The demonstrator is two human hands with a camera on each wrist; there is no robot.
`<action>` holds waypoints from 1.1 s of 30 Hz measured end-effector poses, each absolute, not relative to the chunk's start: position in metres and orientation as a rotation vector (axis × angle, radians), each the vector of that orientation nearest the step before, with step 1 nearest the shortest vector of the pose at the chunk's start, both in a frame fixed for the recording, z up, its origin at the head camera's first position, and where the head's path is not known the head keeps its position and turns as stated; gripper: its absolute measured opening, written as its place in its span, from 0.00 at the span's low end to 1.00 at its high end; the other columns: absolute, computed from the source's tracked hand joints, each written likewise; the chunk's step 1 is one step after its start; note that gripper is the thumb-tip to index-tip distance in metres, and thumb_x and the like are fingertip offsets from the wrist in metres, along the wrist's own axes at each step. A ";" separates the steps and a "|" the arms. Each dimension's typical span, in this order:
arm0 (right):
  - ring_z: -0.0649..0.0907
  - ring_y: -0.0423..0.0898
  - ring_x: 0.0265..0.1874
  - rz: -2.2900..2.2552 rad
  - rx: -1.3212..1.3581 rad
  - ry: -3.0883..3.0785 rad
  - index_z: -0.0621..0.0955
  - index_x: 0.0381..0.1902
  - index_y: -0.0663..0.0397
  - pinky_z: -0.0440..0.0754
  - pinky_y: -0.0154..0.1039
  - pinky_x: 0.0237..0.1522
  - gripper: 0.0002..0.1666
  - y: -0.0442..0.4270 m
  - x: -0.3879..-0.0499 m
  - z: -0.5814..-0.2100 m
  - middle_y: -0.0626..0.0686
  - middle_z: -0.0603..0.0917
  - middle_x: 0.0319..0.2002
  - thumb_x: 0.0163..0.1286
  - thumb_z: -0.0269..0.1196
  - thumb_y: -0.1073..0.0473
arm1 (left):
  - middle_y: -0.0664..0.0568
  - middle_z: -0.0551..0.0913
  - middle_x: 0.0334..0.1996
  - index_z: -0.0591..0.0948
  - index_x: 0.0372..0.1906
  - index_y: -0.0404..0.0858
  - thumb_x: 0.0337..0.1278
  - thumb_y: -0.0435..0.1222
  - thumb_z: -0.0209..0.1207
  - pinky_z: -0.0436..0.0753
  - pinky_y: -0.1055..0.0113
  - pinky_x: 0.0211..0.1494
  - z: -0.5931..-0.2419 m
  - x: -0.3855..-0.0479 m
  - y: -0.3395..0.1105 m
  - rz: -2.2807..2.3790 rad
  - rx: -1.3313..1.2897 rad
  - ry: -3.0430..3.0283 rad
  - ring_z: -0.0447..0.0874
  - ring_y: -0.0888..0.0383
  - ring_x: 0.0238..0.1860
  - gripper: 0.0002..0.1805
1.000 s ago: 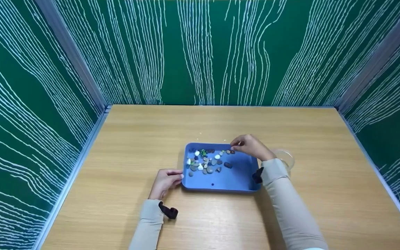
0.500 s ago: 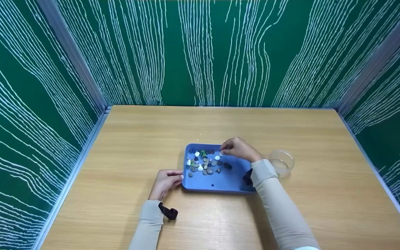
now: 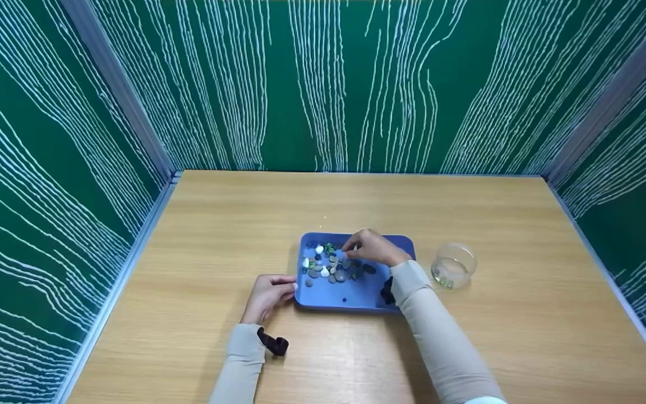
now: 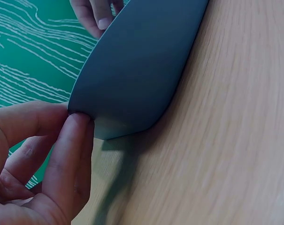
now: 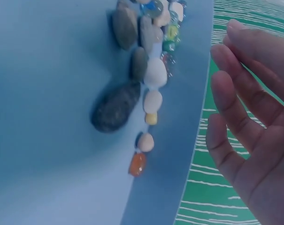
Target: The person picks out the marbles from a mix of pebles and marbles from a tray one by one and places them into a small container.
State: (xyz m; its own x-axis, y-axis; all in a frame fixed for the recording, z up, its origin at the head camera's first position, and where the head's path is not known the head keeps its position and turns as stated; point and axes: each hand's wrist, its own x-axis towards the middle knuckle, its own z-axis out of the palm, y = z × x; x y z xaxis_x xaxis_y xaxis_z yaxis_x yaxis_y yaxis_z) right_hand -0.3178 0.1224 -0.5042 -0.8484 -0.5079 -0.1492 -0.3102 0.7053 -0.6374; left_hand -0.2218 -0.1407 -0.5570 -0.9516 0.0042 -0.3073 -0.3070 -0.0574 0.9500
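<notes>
A shallow blue tray (image 3: pixel 323 298) holds several pebbles (image 3: pixel 340 275) and small glass stones, gathered mostly in its left half. My left hand (image 3: pixel 268 294) pinches the tray's left wall near the front corner; the left wrist view shows thumb and fingers at the rim. Over the tray's back part is my right hand (image 3: pixel 376 248), fingers bent loosely down towards the stones. In the right wrist view that hand (image 5: pixel 259 112) has gently curved fingers with nothing seen between them. Along the tray wall there lie a dark oval pebble (image 5: pixel 116 108), a white pebble (image 5: pixel 155 73) and an orange stone (image 5: pixel 137 164).
Right of the tray stands a clear round container (image 3: pixel 453 266) with a few greenish bits at its bottom. Tiny pale specks (image 3: pixel 323 221) lie behind the tray on the wooden table (image 3: pixel 216 224). Green walls with white lines enclose the table.
My right hand has moved left over the tray, from its back right edge towards the middle, uncovering the clear container. The left hand has stayed at the tray's edge.
</notes>
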 end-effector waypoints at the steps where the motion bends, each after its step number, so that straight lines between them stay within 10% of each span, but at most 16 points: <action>1: 0.83 0.43 0.34 -0.884 -0.652 2.604 0.87 0.43 0.57 0.86 0.39 0.40 0.10 0.121 -0.318 -0.506 0.54 0.88 0.42 0.65 0.65 0.61 | 0.33 0.84 0.44 0.80 0.49 0.21 0.50 0.21 0.62 0.87 0.70 0.41 -0.557 -0.222 -0.141 2.112 -0.328 1.993 0.84 0.60 0.34 0.17; 12: 0.79 0.39 0.25 -0.911 -0.718 2.555 0.87 0.38 0.59 0.77 0.32 0.26 0.07 0.113 -0.316 -0.518 0.54 0.88 0.35 0.62 0.67 0.64 | 0.37 0.85 0.41 0.80 0.48 0.20 0.50 0.21 0.62 0.86 0.74 0.37 -0.561 -0.223 -0.140 2.120 -0.324 1.997 0.83 0.63 0.30 0.17; 33: 0.79 0.40 0.27 -0.846 -0.633 2.577 0.87 0.34 0.55 0.79 0.31 0.29 0.04 0.103 -0.317 -0.528 0.52 0.87 0.37 0.60 0.68 0.64 | 0.34 0.85 0.43 0.79 0.48 0.19 0.48 0.20 0.61 0.88 0.69 0.42 -0.560 -0.222 -0.141 2.149 -0.319 1.969 0.85 0.58 0.34 0.18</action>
State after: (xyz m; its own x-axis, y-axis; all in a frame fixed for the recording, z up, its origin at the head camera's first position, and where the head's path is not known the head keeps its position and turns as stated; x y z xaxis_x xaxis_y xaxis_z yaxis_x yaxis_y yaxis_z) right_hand -0.3173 0.1031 -0.5278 -0.8372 -0.5131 -0.1892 -0.3011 0.7212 -0.6238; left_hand -0.2220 -0.1409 -0.5595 -0.9546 0.0077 -0.2977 -0.2973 -0.0859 0.9509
